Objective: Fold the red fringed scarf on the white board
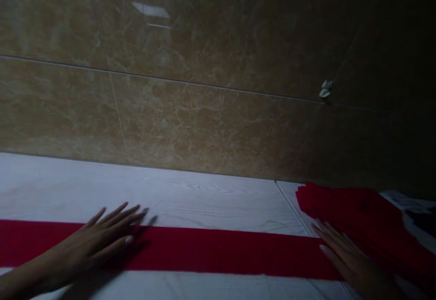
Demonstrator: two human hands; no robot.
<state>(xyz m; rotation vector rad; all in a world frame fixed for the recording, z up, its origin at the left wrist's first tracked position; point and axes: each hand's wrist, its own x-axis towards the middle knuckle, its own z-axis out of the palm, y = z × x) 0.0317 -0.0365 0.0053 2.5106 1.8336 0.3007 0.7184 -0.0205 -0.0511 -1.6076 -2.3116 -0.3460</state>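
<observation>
A long red cloth strip (221, 252) lies flat across the white wood-grained table (214, 195). Over its left part is my left hand (98, 243), palm down with the fingers stretched and slightly apart; a shadow falls beside it, and I cannot tell whether it touches the cloth. My right hand (352, 261) is at the strip's right end, fingers extended and flat, next to a folded stack of red cloth (354, 213). Nothing shows gripped in either hand. Dim light hides part of the right hand and wrist.
Behind the table rises a glossy brown marbled tile wall (187, 122). A small white object (326, 89) sits on it at the right. White and dark cloth (412, 204) lies beyond the red stack. A seam (289, 202) crosses the table.
</observation>
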